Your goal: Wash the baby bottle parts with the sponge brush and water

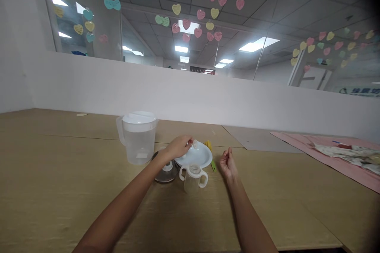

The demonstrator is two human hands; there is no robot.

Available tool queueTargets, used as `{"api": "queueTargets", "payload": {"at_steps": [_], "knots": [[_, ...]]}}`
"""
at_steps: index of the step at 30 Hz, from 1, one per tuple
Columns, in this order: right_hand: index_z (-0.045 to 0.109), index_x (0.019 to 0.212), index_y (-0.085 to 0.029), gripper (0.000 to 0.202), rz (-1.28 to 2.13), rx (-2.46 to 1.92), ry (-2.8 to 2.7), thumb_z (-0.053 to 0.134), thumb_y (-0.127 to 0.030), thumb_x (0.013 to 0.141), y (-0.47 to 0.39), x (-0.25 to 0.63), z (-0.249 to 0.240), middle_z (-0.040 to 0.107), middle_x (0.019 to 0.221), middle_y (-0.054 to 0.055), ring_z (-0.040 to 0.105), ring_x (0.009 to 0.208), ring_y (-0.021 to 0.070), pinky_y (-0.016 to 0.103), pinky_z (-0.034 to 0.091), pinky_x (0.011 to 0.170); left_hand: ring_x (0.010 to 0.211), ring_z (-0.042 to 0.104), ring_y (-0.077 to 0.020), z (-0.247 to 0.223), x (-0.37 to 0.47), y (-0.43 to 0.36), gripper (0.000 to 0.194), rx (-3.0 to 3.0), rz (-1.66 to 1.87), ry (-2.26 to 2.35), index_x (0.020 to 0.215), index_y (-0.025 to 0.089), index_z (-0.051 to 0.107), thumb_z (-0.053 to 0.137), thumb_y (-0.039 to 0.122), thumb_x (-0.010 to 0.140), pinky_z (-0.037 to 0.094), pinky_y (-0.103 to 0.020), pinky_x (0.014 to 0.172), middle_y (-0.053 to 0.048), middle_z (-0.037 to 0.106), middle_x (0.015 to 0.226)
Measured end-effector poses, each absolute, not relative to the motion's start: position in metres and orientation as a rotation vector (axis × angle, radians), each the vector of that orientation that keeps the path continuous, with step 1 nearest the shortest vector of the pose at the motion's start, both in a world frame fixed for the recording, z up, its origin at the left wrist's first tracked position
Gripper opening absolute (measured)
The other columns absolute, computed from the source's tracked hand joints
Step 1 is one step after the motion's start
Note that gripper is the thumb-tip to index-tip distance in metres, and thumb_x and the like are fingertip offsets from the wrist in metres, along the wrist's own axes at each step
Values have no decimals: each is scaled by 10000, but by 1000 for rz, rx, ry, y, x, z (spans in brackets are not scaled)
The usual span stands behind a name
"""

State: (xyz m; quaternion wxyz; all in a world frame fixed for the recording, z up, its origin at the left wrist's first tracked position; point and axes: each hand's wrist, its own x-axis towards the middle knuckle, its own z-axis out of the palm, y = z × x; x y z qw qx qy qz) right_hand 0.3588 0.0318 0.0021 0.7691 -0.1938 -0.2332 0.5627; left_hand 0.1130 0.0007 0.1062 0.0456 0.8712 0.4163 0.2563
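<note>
Pinched in the fingers of my left hand (178, 147) is a small translucent piece (195, 144), perhaps a bottle nipple, over the far part of a white bowl (203, 157). My right hand (228, 166) rests on the table right of the bowl, palm up, fingers curled in with nothing visible in them. In front of the bowl stands a clear baby bottle (191, 185) with two white handles and an open top. Under my left wrist, a dark grey round lid-like object (165, 177) with a pale centre is partly hidden. A yellow-and-green brush-like tool (213, 165) lies partly behind the bowl.
A lidded translucent pitcher (140, 142) stands at the left. On the right, a pink cloth (289, 142) bears a crumpled pale item (335, 153) and a blue pen (339, 142). A white wall (190, 99) with glass above closes off the table's (89, 182) far side.
</note>
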Motion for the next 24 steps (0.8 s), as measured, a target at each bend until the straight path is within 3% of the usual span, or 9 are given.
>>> {"api": "queueTargets", "payload": {"at_steps": [8,16,24], "knots": [[454,601,-177,269,1205,-513,-425,630,-344,716,31,354,2,542,466,-96,498,354,13,80,399,313,837,576,-168,91,125,0,263,2764,637,1345,921,185,591,343,221,840,425,-254,725,-53,628,923],[421,565,-180,353,1221,-495,-361,661,-421,659,33,353,0,504,433,-99,446,350,8,98,383,337,856,584,-187,90,126,-1,291,2811,585,1440,947,193,606,341,208,829,431,-276,736,-73,629,945],[387,558,-190,371,1182,-519,-442,610,-449,703,34,354,0,427,411,-109,379,328,7,105,329,313,847,597,-202,89,125,0,307,2823,579,1473,934,194,625,341,190,816,441,-289,716,-81,643,938]]}}
